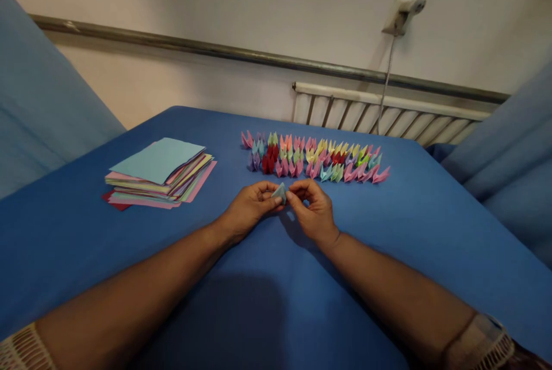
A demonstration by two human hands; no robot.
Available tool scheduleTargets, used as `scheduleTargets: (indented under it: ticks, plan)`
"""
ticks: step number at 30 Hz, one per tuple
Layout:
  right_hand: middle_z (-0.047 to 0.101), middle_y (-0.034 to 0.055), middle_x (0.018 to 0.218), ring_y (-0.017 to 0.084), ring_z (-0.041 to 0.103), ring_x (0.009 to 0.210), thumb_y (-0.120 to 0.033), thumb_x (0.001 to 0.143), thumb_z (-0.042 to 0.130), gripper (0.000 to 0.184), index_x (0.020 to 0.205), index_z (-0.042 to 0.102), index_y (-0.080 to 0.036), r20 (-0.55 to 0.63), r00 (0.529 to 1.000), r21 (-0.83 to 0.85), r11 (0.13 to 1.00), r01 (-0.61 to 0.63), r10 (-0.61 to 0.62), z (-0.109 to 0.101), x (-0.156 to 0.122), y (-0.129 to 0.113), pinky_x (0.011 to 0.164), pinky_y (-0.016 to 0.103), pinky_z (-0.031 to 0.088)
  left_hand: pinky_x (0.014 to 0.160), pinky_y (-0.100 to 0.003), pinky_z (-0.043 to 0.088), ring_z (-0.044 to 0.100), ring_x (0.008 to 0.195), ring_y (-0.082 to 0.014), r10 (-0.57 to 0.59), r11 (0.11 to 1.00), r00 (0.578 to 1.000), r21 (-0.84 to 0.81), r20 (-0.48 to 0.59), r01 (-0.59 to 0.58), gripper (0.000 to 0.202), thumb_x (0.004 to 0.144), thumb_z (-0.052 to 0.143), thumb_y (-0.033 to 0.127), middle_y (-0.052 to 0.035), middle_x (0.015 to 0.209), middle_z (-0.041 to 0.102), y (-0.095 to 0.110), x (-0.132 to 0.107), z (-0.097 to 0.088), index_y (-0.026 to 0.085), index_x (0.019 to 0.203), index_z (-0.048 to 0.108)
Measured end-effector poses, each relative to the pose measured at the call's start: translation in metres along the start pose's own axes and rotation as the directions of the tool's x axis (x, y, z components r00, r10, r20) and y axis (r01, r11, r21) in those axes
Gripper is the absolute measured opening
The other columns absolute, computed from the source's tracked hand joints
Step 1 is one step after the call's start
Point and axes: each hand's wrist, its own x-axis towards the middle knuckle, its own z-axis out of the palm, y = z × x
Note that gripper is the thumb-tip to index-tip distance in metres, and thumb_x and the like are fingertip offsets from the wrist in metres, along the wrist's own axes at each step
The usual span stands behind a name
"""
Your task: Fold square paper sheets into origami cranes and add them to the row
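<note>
A small folded piece of light blue paper (280, 192) is pinched between my two hands, above the middle of the blue-covered table. My left hand (252, 206) grips its left side with thumb and fingers. On the other side, my right hand (314, 209) holds the paper's right edge between thumb and forefinger. Just beyond my hands stand rows of folded paper cranes (313, 157) in pink, red, yellow, green, blue and purple. To the left lies a stack of coloured paper sheets (159, 160), a light blue one on top.
The blue table cover (241, 312) spreads under everything. Behind it, a metal rail (241, 55) crosses the wall above a white radiator (366, 107). A cord (387, 80) hangs from a wall socket (401, 14). Blue curtains (47, 100) flank both sides.
</note>
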Motion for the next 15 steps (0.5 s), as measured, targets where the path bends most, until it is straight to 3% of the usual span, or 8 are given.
scheduleTargets:
  ticks: [11,15]
  plan:
    - [0.064,0.0019,0.084,0.015,0.061,0.076,-0.024,0.087,0.059,0.006,0.089,0.065,-0.023,0.075,0.995,-0.059,0.995,0.076,-0.071,-0.0009,-0.0005,0.0013,0.071,0.031,0.049,0.072,-0.023,0.047,0.063,0.072,-0.0107,0.01,0.998,1.0,0.062,0.01,-0.01,0.035,0.068,0.079,0.029,0.0016,0.075,0.067,-0.001,0.0036,-0.0065,0.016,0.095,0.059]
    - [0.066,0.0007,0.082,0.014,0.062,0.073,-0.024,0.086,0.06,0.008,0.093,0.062,-0.022,0.033,0.999,-0.013,1.0,0.023,-0.022,0.0012,-0.0012,0.0046,0.069,0.029,0.051,0.073,-0.024,0.047,0.063,0.071,-0.0104,0.009,0.999,0.999,0.046,0.037,-0.011,0.036,0.069,0.079,0.029,0.0013,0.076,0.068,-0.0024,0.0048,-0.0076,0.016,0.095,0.059]
